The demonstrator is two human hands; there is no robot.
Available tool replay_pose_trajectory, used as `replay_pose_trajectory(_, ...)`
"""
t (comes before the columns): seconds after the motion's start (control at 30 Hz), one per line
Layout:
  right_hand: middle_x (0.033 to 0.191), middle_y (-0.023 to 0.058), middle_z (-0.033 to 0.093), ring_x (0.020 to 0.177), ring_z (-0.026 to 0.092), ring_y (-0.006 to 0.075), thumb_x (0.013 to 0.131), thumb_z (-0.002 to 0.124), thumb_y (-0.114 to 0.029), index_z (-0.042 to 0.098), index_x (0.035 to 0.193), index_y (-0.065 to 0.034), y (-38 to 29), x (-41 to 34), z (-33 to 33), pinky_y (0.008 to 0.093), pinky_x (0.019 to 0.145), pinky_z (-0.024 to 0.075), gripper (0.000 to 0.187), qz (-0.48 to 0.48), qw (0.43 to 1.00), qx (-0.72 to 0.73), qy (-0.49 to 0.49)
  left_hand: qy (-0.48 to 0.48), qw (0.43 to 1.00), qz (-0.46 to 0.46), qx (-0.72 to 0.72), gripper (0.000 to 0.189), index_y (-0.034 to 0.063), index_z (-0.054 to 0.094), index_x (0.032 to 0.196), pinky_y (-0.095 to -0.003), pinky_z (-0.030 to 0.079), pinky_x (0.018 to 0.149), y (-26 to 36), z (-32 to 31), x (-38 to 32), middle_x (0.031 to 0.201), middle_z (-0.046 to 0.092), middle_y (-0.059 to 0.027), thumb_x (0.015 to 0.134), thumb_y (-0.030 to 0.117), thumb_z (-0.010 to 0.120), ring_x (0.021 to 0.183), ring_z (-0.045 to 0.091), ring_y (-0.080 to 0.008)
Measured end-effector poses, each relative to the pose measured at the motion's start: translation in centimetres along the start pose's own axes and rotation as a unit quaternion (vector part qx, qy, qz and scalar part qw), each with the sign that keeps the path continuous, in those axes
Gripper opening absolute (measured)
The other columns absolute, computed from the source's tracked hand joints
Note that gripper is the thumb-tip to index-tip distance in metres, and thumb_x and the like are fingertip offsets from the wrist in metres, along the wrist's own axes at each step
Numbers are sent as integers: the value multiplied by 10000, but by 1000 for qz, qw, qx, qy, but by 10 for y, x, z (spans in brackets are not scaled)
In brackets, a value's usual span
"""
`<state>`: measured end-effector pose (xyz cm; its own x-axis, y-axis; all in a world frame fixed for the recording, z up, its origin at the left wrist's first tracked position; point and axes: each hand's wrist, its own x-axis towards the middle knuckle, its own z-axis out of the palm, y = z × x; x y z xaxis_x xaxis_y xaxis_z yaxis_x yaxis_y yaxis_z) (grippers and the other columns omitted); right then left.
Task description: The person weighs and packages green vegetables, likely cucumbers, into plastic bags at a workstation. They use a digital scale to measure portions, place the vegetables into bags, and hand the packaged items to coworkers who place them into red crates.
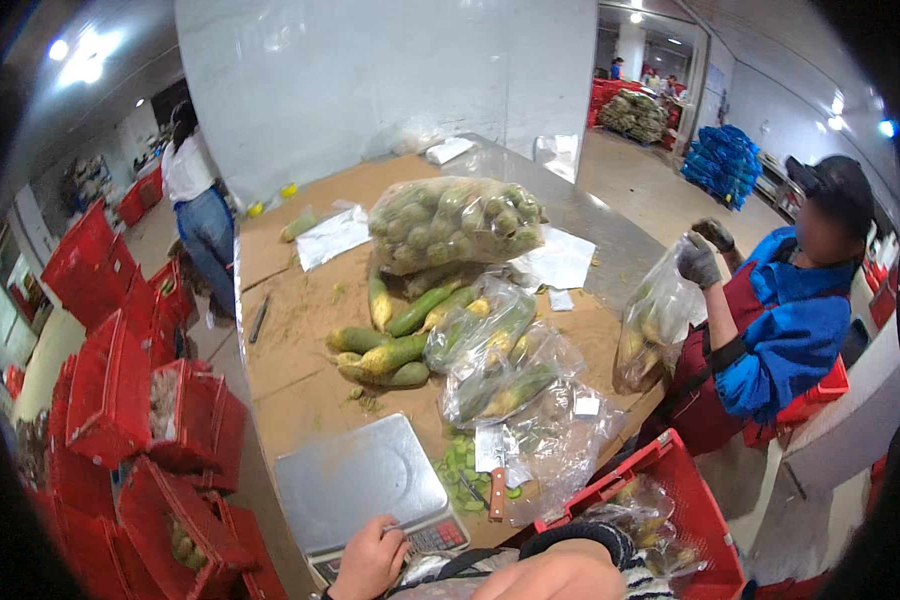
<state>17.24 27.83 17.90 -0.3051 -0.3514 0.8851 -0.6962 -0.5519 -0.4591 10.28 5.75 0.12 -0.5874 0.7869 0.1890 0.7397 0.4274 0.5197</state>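
My left hand rests at the front of a digital weighing scale, fingers loosely bent beside its keypad, and no object shows in it. The metal scale pan bears nothing. My right hand is close to the camera at the bottom edge, below a dark cuff; its fingers are cut off from view. Right of the scale, a cleaver with a wooden handle lies over green trimmings. Beyond are loose green radishes and radishes in clear plastic bags.
A large clear bag of radishes stands further back on the cardboard-covered table. At right, a co-worker in gloves holds a bag of radishes. A red crate holds bagged produce. Red crates stack up at left.
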Motion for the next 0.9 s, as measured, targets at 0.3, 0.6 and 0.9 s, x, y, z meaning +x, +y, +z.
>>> replay_pose_trajectory(0.3,994,168,606,844,596,325,863,596,-537,616,1110,81,-20,-5,2,390,736,493,666,32,997,-47,-47,-21,999,-49,7,169,8,595,970,-432,509,722,1,7,-6,1111,580,-209,847,109,652,852,606,-390)
replay_pose_trajectory(0.6,1031,203,618,918,616,350,891,609,-446,613,1110,101,-30,-22,-7,417,789,506,589,4,997,-47,61,-23,999,-46,7,175,9,595,990,-441,503,749,2,7,-3,1139,569,-214,850,104,640,905,597,-404)
replay_pose_trajectory(0.9,1047,81,680,886,643,141,915,644,-155,585,1233,23,36,-182,-66,277,751,517,368,367,708,-260,545,9,999,-51,-3,130,-10,606,882,-411,491,732,1,5,-10,1091,574,-190,804,65,678,856,609,-366)
